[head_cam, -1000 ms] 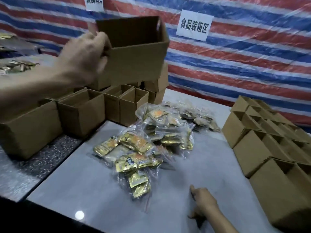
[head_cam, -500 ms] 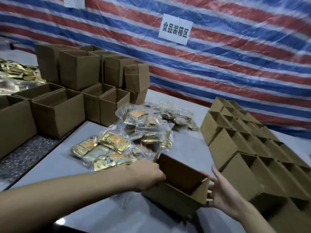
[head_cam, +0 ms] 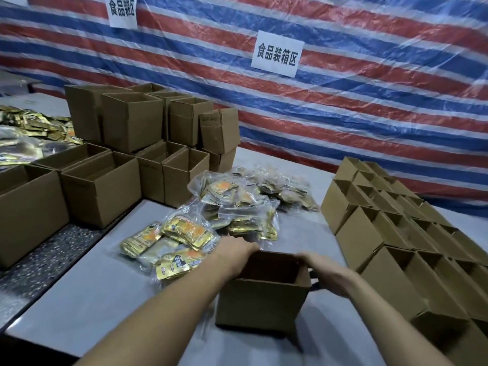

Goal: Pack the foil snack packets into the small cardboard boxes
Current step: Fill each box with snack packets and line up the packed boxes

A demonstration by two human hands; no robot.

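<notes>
An open, empty small cardboard box (head_cam: pixel 261 302) stands upright on the grey table (head_cam: pixel 105 291) right in front of me. My left hand (head_cam: pixel 237 249) grips its far left rim, with the fingertips hidden behind the wall. My right hand (head_cam: pixel 324 273) holds the box's right wall at the rim. Just beyond the box lies a heap of gold foil snack packets (head_cam: pixel 232 204) in clear plastic bags, touching my left hand's side.
Rows of open small boxes (head_cam: pixel 390 233) fill the table's right side. More open boxes (head_cam: pixel 126 178) are stacked at the left and back left. Loose foil packets (head_cam: pixel 34 125) lie far left. A striped tarp (head_cam: pixel 369 88) closes the back.
My left hand carried the box down from the back-left stack to the table in front of me. The right hand rose from the table and came onto the box's right side.
</notes>
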